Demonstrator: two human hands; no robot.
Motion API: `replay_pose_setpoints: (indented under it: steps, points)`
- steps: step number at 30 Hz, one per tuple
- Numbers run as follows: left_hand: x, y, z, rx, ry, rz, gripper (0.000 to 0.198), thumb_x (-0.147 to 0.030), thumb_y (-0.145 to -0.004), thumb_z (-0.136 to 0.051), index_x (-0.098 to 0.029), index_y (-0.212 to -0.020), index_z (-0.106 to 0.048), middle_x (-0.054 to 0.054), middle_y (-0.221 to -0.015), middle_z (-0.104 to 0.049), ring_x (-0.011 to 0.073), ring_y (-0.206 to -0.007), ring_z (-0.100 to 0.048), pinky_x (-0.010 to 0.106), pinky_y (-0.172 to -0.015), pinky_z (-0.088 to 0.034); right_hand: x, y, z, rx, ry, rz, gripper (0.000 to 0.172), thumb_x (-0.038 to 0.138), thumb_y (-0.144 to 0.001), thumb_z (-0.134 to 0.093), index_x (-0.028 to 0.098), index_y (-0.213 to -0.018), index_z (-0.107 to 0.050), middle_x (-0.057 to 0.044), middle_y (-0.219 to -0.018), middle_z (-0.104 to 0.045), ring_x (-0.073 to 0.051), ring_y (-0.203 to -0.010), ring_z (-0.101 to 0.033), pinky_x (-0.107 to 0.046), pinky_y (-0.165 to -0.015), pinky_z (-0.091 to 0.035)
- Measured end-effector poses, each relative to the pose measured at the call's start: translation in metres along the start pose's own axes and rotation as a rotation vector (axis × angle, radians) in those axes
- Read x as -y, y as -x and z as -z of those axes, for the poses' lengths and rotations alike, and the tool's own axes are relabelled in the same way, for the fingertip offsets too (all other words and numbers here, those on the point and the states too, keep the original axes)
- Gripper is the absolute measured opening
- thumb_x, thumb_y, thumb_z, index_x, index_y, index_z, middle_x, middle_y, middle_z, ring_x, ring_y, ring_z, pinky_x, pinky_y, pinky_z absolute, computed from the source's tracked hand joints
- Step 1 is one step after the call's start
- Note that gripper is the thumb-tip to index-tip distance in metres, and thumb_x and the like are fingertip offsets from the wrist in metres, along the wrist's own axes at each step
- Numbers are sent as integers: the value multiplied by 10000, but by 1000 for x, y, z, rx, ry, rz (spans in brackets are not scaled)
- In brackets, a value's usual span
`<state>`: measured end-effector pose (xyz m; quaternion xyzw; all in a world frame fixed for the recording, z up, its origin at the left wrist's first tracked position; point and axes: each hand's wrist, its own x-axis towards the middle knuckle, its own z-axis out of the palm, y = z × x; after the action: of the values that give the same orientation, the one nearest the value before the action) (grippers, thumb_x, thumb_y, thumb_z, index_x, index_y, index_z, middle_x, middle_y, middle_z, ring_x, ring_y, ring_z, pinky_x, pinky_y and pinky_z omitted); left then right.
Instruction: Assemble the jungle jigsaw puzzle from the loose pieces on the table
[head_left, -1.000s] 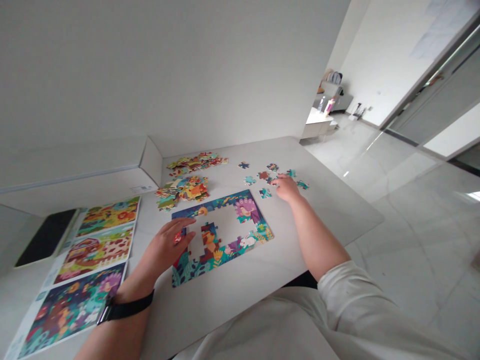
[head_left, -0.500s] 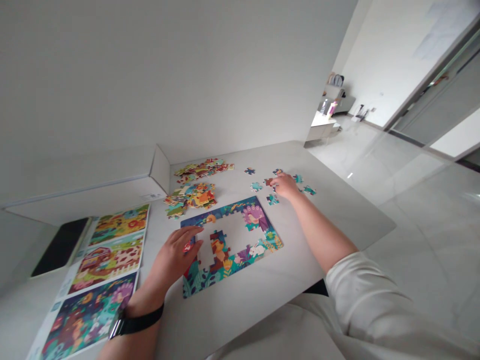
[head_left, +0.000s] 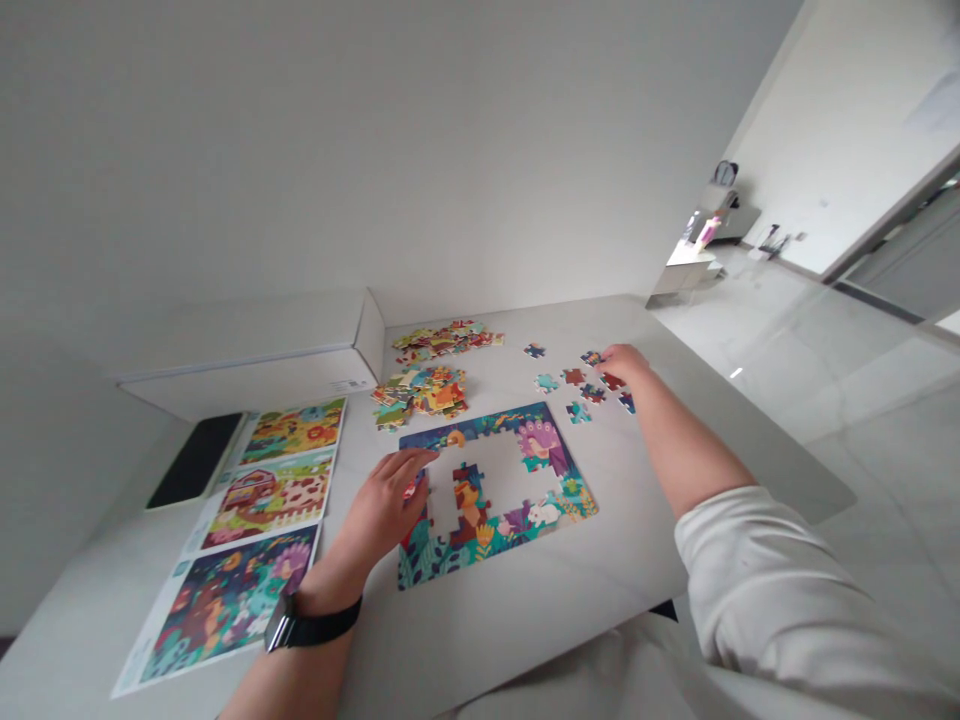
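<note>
The jigsaw puzzle (head_left: 574,500) lies partly assembled on the table, its border joined around a gap. A joined brown-and-orange section (head_left: 470,505) stands inside, against the lower border. My left hand (head_left: 390,500) rests over the puzzle's left edge, fingers stretched and thumb apart, holding nothing. Farther back on the right, my right hand (head_left: 628,362) is among loose pieces, its fingertips closed at the edge of a dark blue puzzle piece (head_left: 591,357). Close by lie a dark red piece (head_left: 613,382), a brown piece (head_left: 574,376) and teal pieces, one of them (head_left: 578,412) nearest the puzzle.
Two heaps of mixed pieces (head_left: 431,392) sit behind the puzzle. On the left is a sheet with three printed pictures (head_left: 247,545), next to a dark phone-like slab (head_left: 196,460). A white box (head_left: 300,380) stands against the wall. The table's right edge borders the floor.
My right hand has shifted right across the loose pieces, uncovering dark red and dark blue ones and covering teal ones. My left hand stays at the puzzle's left edge. The view has turned left.
</note>
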<state>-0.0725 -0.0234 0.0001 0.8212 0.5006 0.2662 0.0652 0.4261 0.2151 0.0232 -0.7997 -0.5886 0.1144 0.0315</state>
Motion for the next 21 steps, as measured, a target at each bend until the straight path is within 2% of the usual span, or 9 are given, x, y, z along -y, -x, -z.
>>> replay_pose_setpoints:
  steps: [5,9,11,13,17,19,21]
  points:
    - [-2,0,-1,20,0,9,385,-304,-1067,-492,-258,-1367,-729,118,-1319,-765,296,-1243,-718,482,-1107,-603,-5,1,-8,-77,-83,-7,443,344,-824,-854,260,-1257,-821,-107,-1236,-833,-265,-1073,-768,-310,-861,-545]
    - [-4,-1,-3,6,6,-7,384,-326,-1076,-511,-246,-1384,-727,128,-1316,-766,298,-1234,-724,478,-1091,-609,-8,2,-11,-140,-156,-43,393,313,-802,-852,255,-1190,-820,-110,-1231,-827,-274,-1064,-765,-332,-850,-532]
    - [-4,-1,-4,2,8,-20,381,-330,-1076,-520,-242,-1384,-725,128,-1313,-769,295,-1233,-726,471,-1079,-616,-9,2,-10,-147,-206,-40,352,259,-790,-840,221,-1139,-816,-112,-1147,-833,-254,-972,-761,-323,-807,-515]
    - [-4,-1,-5,1,8,-26,378,-333,-1077,-525,-244,-1389,-720,123,-1307,-772,290,-1226,-730,462,-1065,-624,-10,1,-8,-140,-251,-36,293,226,-773,-835,185,-1061,-807,-95,-976,-824,-223,-825,-729,-311,-737,-486]
    - [-4,0,-6,3,11,-26,390,-345,-1077,-533,-250,-1414,-705,120,-1307,-772,289,-1219,-731,470,-1078,-622,-10,5,1,-142,-433,-58,134,215,-732,-835,194,-824,-740,8,-638,-662,-175,-621,-589,-303,-624,-404]
    - [-5,-1,-5,4,12,-24,392,-353,-1076,-536,-252,-1416,-705,120,-1313,-769,294,-1228,-726,479,-1089,-616,-10,11,5,-152,-596,-69,175,228,-699,-854,204,-733,-684,36,-575,-587,-157,-598,-538,-297,-603,-372]
    - [-5,-1,-5,0,14,-21,388,-356,-1075,-540,-258,-1410,-709,118,-1313,-768,297,-1240,-720,484,-1099,-610,-10,21,8,-152,-790,-54,257,268,-662,-888,210,-701,-640,40,-586,-581,-143,-609,-524,-283,-599,-365]
